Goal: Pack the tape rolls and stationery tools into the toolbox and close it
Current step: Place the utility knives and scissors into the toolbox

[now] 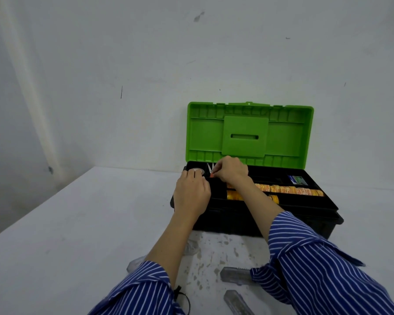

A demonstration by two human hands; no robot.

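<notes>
The toolbox [255, 214] sits right of centre in the frame on the white surface [77, 223], its green lid [249, 133] standing open against the wall. My left hand [191, 194] rests over the box's left end, fingers curled down at a clear tape roll [197, 171] in the far-left compartment; I cannot tell whether they actually grip it. My right hand [231, 169] is just beside it, fingers pinched together on a small orange-tipped tool [212, 175] over the next compartment. A row of orange tape rolls [289, 189] lies along the tray to the right, with a blue-green packet [297, 180] behind it. Two clear plastic tools [234, 275] lie on the surface at the lower centre, near my striped sleeves [316, 264].
</notes>
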